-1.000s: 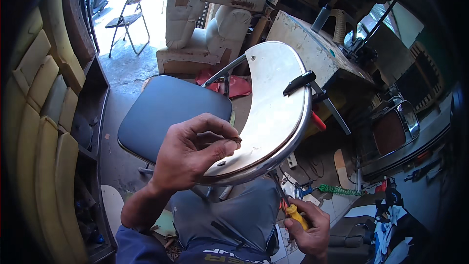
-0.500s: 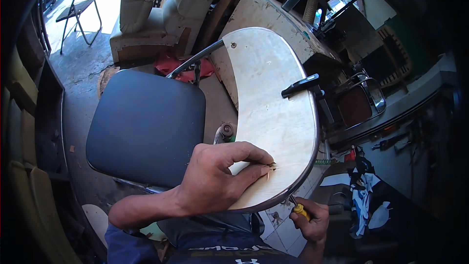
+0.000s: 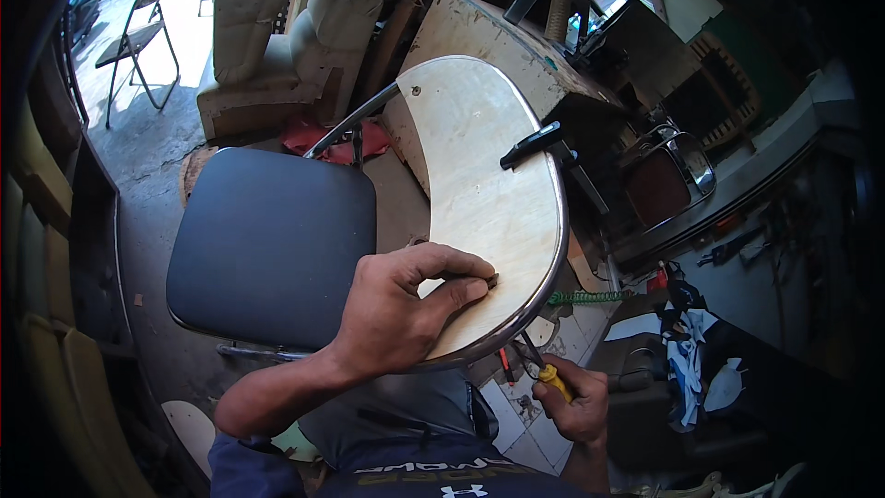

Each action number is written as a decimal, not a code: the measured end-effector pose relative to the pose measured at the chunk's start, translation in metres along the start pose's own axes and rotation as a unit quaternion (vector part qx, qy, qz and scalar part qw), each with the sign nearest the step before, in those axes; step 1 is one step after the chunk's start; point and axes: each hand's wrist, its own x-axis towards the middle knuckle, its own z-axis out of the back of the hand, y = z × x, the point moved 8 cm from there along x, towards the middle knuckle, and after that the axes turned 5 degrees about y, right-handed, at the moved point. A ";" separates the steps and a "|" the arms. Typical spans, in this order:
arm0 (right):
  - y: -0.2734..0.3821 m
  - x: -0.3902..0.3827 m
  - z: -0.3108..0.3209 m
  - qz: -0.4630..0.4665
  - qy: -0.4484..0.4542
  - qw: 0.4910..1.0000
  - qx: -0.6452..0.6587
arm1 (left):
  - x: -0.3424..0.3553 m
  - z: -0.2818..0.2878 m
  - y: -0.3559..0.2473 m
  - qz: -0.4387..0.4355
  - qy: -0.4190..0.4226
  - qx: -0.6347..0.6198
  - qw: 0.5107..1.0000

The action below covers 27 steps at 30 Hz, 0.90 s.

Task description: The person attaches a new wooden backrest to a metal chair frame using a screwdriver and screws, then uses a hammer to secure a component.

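My left hand [image 3: 392,304] rests on the pale plywood backrest [image 3: 479,166] of a metal-framed chair. Its thumb and forefinger pinch together at a small dark spot near the panel's lower part; what they hold is too small to make out. Below the curved chrome rim, my right hand [image 3: 579,403] is closed round the yellow handle of a screwdriver [image 3: 554,380]. The screwdriver's shaft points up toward the panel's underside. A black clamp [image 3: 532,146] grips the panel's right edge. The chair's dark padded seat [image 3: 274,244] lies to the left.
Behind the chair stand a worn wooden box [image 3: 498,41] and a cream upholstered piece [image 3: 323,37]. A red bag [image 3: 369,140] lies on the floor. A green coiled hose [image 3: 590,297] is at the right, near a dark cushioned surface with cloth scraps [image 3: 682,364]. A folding chair [image 3: 143,41] stands outside.
The chair appears shifted left in the picture, as does much of the background. My left hand keeps its pinch on the panel. More of the screwdriver's shaft shows below the rim.
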 end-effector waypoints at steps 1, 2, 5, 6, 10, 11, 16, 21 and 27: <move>0.001 0.001 0.001 0.007 -0.004 1.000 -0.003 | -0.001 0.000 0.000 0.001 -0.001 0.005 1.000; 0.001 0.001 0.001 0.009 -0.002 1.000 -0.005 | -0.001 -0.001 -0.001 -0.006 -0.008 -0.008 1.000; 0.004 0.004 0.001 0.037 -0.006 0.999 -0.010 | -0.004 -0.001 -0.004 -0.010 -0.019 -0.021 1.000; 0.003 0.005 0.002 0.039 -0.010 0.999 -0.008 | -0.006 -0.002 -0.004 0.000 -0.009 -0.014 1.000; 0.006 0.009 0.003 0.055 -0.012 0.998 -0.021 | -0.013 -0.004 -0.012 0.008 0.018 0.028 0.999; 0.008 0.009 0.004 0.067 -0.018 0.997 -0.030 | -0.015 -0.005 -0.017 -0.007 0.025 0.045 0.999; 0.019 0.011 0.004 0.094 -0.027 0.994 -0.052 | -0.030 -0.018 -0.038 -0.068 0.055 0.140 0.986; 0.018 0.009 0.003 0.080 -0.031 0.995 -0.046 | -0.034 -0.029 -0.039 -0.045 0.004 0.257 0.965; 0.016 0.007 0.003 0.084 -0.034 0.995 -0.045 | -0.036 -0.032 -0.043 -0.062 -0.043 0.295 0.952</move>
